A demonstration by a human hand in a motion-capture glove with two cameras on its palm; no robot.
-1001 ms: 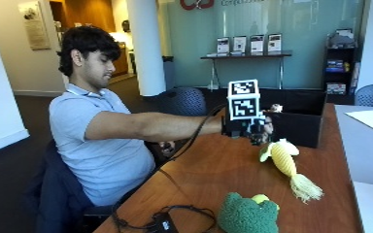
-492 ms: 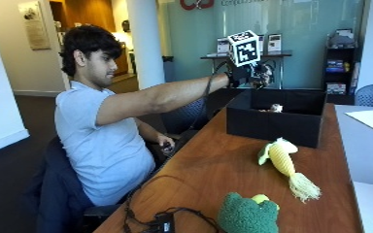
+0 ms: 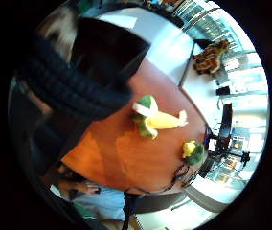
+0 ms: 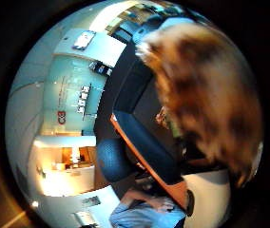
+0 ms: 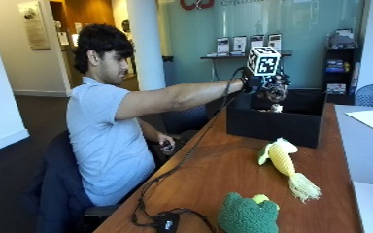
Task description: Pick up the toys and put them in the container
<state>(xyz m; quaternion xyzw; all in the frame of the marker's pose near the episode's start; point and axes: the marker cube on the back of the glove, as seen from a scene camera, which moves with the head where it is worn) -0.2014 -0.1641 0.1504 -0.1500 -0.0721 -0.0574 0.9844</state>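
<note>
Wooden worktop (image 5: 225, 170): right hand (image 5: 267, 82) grips a furry toy (image 5: 276, 90) over the black container (image 5: 277, 121); released off-centre, it may catch the rim. Corn toy (image 5: 283, 160) and green toy (image 5: 246, 213) remain out.

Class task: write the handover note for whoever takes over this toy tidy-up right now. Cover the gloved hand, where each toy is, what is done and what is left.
Right hand: holds a brown furry toy over the open black container.
A small toy seems to lie inside already.
On the wooden table: yellow corn toy near the container, green plush toy at the near end.
Left: drop the brown toy in, then fetch those two.
</note>
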